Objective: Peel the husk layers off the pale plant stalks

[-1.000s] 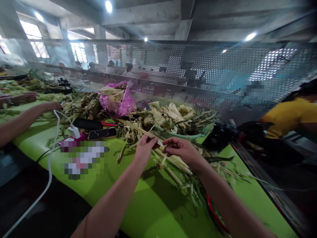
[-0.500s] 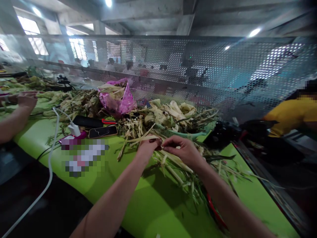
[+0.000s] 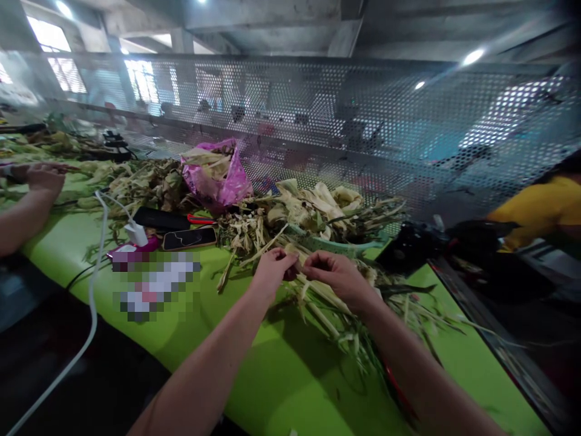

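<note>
My left hand (image 3: 275,270) and my right hand (image 3: 339,277) meet above the green table, fingertips close together. Each is closed in a pinch. Between them shows a pale strip of dry corn husk (image 3: 294,249), its ends partly hidden by the fingers. Beneath and beside my right hand lies a loose bundle of green and straw-coloured stalks (image 3: 324,318). Just beyond the hands, a pale green basket (image 3: 358,247) is heaped with dry husks (image 3: 318,209). A slim red object (image 3: 399,393) is partly covered by my right forearm.
On the left lie a phone (image 3: 189,238), a black case (image 3: 161,219), a purple power strip (image 3: 140,244) and a white cable (image 3: 92,284). Behind stand a pink bag (image 3: 222,184) and a perforated metal screen (image 3: 295,115). A co-worker's hand (image 3: 44,177) is far left; someone in yellow (image 3: 535,209) sits right.
My fingers have shifted slightly on the husk, and the pale strip that stuck out left of my left hand no longer shows there. The view has tilted a little.
</note>
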Demonstrator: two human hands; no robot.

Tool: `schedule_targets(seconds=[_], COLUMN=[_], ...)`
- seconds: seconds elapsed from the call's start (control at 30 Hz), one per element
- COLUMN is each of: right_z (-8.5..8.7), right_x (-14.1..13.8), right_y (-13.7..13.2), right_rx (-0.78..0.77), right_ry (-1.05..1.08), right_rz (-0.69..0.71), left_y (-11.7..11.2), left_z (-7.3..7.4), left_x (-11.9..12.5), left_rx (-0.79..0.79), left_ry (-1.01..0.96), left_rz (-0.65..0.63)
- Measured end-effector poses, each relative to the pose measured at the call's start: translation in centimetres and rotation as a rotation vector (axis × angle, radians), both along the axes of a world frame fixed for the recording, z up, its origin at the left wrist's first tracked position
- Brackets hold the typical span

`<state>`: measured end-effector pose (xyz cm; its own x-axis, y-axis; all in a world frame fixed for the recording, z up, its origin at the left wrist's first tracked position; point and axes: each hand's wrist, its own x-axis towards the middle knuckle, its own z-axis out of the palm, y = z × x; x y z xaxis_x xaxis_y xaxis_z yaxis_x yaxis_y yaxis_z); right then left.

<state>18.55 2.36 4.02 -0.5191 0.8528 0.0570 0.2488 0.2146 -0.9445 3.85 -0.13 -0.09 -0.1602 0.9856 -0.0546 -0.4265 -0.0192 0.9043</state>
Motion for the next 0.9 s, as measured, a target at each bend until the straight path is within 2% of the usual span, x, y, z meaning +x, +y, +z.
schedule_targets(seconds=[0.13,0.33,0.67,0.8,0.9], right_z=[-0.5,-1.1,-1.4,-1.2,-1.2], right_x=[0.0,-0.2,-0.4,-0.5,-0.4], right_y=[0.3,0.2,0.3,0.2,0.2], right_rx=[-0.041,-0.124,-0.087,-0.107,-0.123], right_ry=[0.058,0.12,0.134,0.163,0.206], right_rz=[-0.04,-0.024,-0.048,-0.07,-0.097], left_y=[-0.2,0.0,0.0,-0.4,-0.7], left_z=[0.2,-0.1,0.1,0.4,0.7], left_x=[0.1,0.2,0.2,0.3,0.4], left_rx=[0.024,0.007,-0.005,-0.023,-0.029], left_ry=[-0.022,-0.016,-0.008,0.005,0.019], left_rz=[-0.051,0.002,0.027,-0.003,-0.075])
